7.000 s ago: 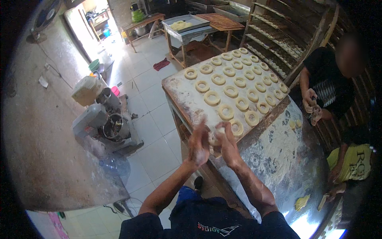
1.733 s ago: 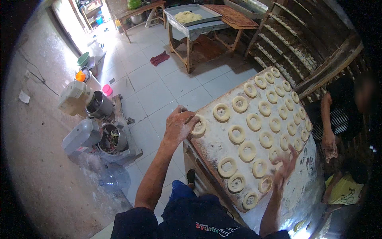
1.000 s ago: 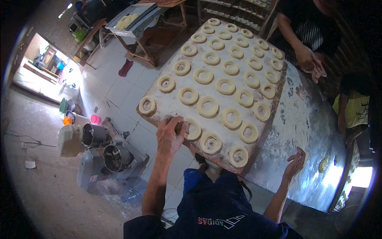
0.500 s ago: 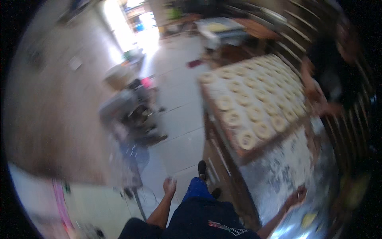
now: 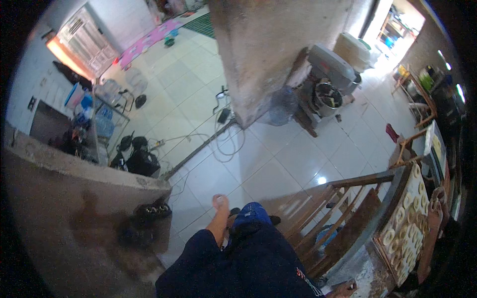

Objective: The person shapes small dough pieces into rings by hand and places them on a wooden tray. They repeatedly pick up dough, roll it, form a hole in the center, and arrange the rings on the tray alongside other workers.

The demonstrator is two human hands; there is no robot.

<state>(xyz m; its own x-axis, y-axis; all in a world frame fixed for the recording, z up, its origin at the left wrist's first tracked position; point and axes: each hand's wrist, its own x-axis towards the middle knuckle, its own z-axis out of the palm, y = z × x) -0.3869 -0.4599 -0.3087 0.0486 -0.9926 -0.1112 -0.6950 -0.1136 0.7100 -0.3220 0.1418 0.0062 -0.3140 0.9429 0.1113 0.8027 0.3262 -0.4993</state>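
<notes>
My left hand (image 5: 219, 202) hangs low over the tiled floor beside my blue-clad leg, with fingers curled; any contents are hidden. My right hand (image 5: 348, 288) is at the bottom right, beside the floury table (image 5: 365, 275), fingers curled around what I cannot make out, if anything. Farther along the table lies a board (image 5: 391, 227) of pale dough rings (image 5: 398, 216), seen at a steep angle.
A co-worker's arm (image 5: 431, 228) is beside the board. A concrete half-wall (image 5: 74, 156) runs at left. Cables (image 5: 226, 160) lie on the tiles (image 5: 268, 176). Two mixers (image 5: 328, 59) and a clear jug (image 5: 280, 109) stand by the middle wall. A doorway (image 5: 390, 32) is beyond.
My view has swung sharply left, putting the board at far right and showing another room. My left hand has left the board, where it gripped about one second ago.
</notes>
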